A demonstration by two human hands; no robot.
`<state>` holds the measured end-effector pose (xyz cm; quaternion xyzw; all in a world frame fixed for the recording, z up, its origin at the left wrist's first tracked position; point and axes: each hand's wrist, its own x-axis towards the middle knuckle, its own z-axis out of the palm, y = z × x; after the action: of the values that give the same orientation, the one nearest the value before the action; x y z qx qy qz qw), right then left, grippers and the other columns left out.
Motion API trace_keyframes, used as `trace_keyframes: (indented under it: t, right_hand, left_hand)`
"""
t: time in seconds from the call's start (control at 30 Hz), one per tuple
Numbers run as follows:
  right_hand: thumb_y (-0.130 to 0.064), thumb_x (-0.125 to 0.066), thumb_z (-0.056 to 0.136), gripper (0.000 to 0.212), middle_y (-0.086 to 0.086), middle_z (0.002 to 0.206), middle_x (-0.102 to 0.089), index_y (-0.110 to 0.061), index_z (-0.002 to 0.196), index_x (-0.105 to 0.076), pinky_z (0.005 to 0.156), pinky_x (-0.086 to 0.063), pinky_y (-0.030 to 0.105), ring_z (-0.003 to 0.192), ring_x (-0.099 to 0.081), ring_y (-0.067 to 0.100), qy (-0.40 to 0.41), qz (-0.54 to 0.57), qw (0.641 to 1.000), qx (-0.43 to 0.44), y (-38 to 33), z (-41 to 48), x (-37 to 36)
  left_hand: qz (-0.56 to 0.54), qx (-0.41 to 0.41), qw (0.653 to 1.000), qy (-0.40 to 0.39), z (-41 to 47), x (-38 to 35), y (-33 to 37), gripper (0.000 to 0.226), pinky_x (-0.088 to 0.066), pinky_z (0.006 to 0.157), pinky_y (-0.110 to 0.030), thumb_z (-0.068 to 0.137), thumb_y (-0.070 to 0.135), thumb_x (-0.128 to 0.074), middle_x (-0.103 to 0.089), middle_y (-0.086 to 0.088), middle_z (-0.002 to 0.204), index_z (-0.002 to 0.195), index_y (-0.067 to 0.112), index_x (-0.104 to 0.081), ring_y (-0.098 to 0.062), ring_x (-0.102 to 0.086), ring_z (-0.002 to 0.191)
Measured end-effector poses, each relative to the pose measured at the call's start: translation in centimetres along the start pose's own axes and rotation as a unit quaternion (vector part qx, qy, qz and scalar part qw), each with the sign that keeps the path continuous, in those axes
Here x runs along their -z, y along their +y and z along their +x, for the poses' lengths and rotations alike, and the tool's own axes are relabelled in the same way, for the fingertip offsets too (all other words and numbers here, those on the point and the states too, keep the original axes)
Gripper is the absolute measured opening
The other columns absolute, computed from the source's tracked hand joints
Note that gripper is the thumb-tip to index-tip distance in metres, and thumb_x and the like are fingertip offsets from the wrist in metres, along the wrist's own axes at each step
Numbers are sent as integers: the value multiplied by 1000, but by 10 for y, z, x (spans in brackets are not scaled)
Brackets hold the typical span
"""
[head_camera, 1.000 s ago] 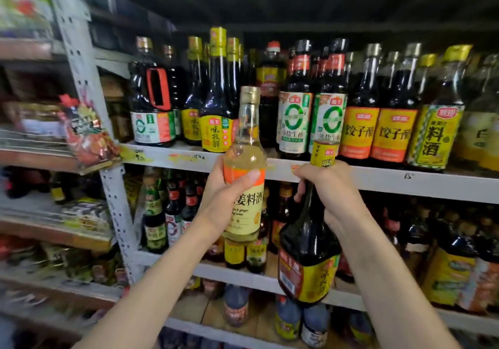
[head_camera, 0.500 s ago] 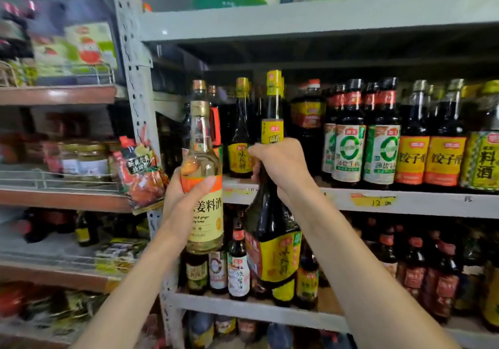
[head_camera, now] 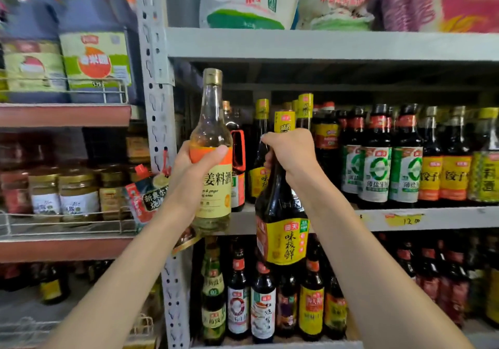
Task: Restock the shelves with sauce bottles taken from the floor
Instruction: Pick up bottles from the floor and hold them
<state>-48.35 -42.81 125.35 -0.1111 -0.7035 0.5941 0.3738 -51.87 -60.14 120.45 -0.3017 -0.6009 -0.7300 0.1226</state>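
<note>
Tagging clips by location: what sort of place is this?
Probably a small grocery shop: metal shelves packed with rows of sauce bottles, a handwritten price tag on the shelf edge, and sacks above.

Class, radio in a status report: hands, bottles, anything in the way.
Left hand grips clear bottle at its body. Right hand grips dark bottle by its neck. Neither set down; shelved bottles crowd the middle shelf ahead.
</note>
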Motion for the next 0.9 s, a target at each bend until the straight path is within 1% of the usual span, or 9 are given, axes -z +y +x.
trace_keyframes:
  t: [0.07,0.17,0.23,0.33,0.43,0.53,0.67,0.8,0.9]
  right_hand:
    - [-18,-72,84,16,3,47,-61,-2,82,-69,63,-60,38,44,-61,19,11,7,1000,10,-10,7,-5]
    - [-17,-72,83,14,2,48,-62,-3,83,-70,56,-59,32,45,-63,17,25,15,999,28,-23,17,-12]
    - [-15,-71,83,13,1,47,-62,-3,81,-68,50,-53,26,44,-62,15,30,21,999,39,-30,24,-16]
    - [-13,-71,84,14,6,54,-62,0,87,-67,49,-51,24,47,-62,17,26,43,998,37,-38,33,-20]
    - [-11,-69,83,12,3,48,-60,0,85,-66,49,-52,24,44,-61,17,40,47,997,42,-44,43,-22]
    - [-11,-69,82,10,0,47,-59,-2,82,-65,44,-48,18,42,-60,13,64,39,995,64,-47,54,-26]
    - [-15,-69,84,11,-1,52,-61,-10,79,-61,46,-51,20,40,-60,9,76,27,994,76,-37,67,-37]
    - [-22,-71,85,14,0,60,-66,-12,83,-62,48,-51,20,40,-63,7,91,0,993,72,-25,82,-50]
    - [-24,-72,85,15,1,64,-68,-14,85,-62,53,-56,23,43,-64,7,92,-16,993,73,-23,93,-58]
  left_hand:
    - [-10,0,1000,-3,9,0,1,55,-57,62,-25,64,56,-75,-75,3,96,110,29,-61,-14,-73,84]
    - [-10,-2,1000,-10,22,-1,1,57,-55,69,-31,63,56,-75,-74,-1,100,111,27,-61,-16,-73,87]
    - [-9,-4,1000,-10,30,-1,2,54,-54,66,-27,65,54,-75,-74,3,97,110,28,-60,-13,-73,84]
    - [-26,-2,1000,-9,38,-1,-1,47,-54,56,-20,68,50,-75,-75,4,92,107,27,-61,-13,-73,80]
    - [-38,3,999,-17,42,-2,-5,46,-55,58,-21,70,50,-73,-75,4,95,108,28,-60,-13,-73,82]
    - [-48,6,999,-23,44,-2,-9,47,-56,58,-21,69,49,-74,-74,1,97,108,27,-60,-14,-73,83]
    - [-56,1,998,-21,48,-1,-9,44,-56,59,-22,69,46,-74,-74,-2,96,106,27,-60,-17,-74,82]
    - [-55,-4,998,-15,51,1,-10,42,-56,58,-21,69,47,-74,-75,-1,96,104,29,-61,-16,-74,83]
    - [-44,-6,999,-14,51,4,-10,44,-55,64,-27,68,50,-74,-74,0,98,105,29,-62,-16,-73,86]
